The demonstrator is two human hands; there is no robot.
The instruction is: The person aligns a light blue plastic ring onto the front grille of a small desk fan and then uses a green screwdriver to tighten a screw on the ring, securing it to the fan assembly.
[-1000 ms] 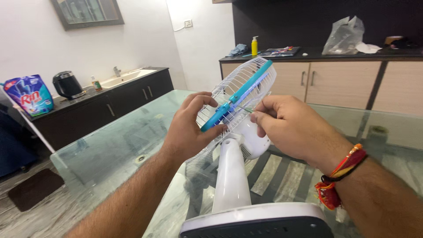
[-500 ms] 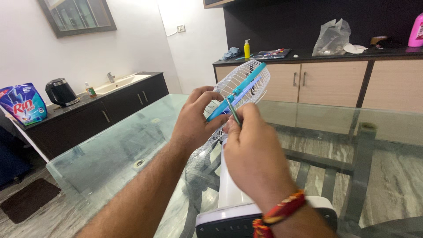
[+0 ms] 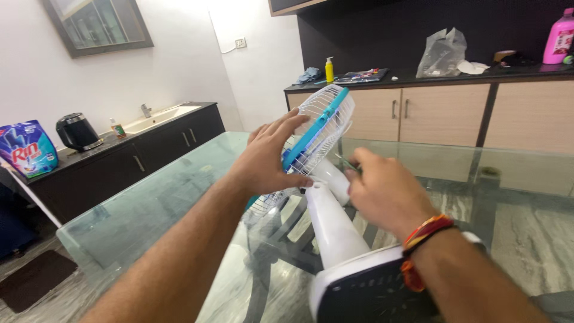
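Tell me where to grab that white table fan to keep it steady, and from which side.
Grip the white table fan by its smooth, thick white neck, just below the head, coming from the right. The left hand already covers the cage's left side, and the thin wire grille looks too flimsy to clamp. The right hand hovers right beside the neck, seemingly pinching something thin.

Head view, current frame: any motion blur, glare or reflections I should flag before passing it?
Head view: the right hand is smeared by motion blur; the left hand on the fan's grille is fairly sharp. The glass tabletop carries pale reflections but no blown-out glare. Lighting is even and soft, and the background stays readable.
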